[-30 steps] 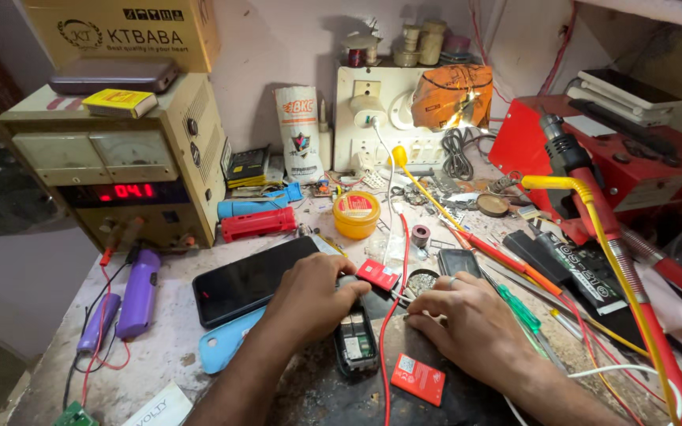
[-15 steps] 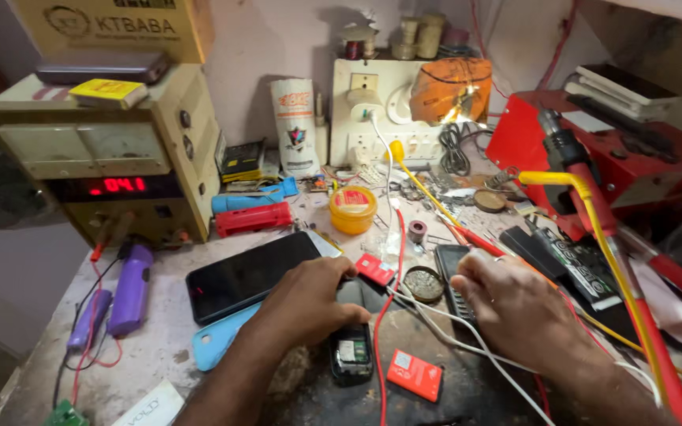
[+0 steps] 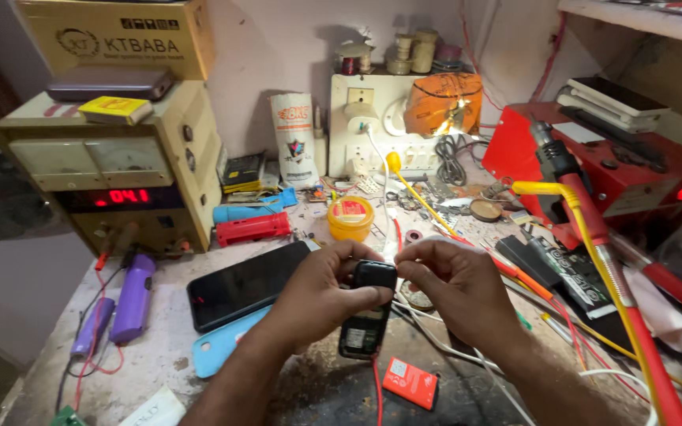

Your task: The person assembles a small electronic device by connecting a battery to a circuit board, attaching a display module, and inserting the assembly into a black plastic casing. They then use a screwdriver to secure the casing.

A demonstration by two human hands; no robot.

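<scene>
Small black phone (image 3: 369, 315) with its back open sits between our two hands, lifted just above the cluttered workbench (image 3: 175, 347), upright and tilted slightly toward us. Our left hand (image 3: 317, 296) curls nearly closed around its left edge, thumb laid across the upper part. Our right hand (image 3: 455, 288) is also mostly closed, its fingertips (image 3: 406, 256) pinching the phone's top end. Just left of our left hand lie a larger black smartphone (image 3: 246, 284) and a blue phone case (image 3: 222, 351); a small red battery (image 3: 410, 383) lies on the bench below the phone.
</scene>
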